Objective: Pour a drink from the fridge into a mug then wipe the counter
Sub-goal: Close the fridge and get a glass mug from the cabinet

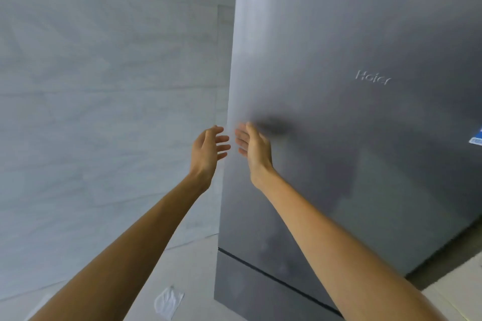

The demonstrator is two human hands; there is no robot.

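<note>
A tall grey fridge [339, 112] with a raised brand name on its upper door fills the right half of the head view; both doors are closed. My left hand [208, 148] is raised just left of the upper door's left edge, fingers loosely spread and holding nothing. My right hand [253, 146] is in front of the door close to that same edge, fingers straight, casting a dark shadow on the metal. Whether either hand touches the door is blurred. No drink, mug or counter is in view.
A pale grey tiled wall [104, 86] stands to the left of the fridge. A crumpled white scrap [168, 301] lies on the light floor by the fridge's lower corner. A blue sticker [476, 137] shows at the right edge of the door.
</note>
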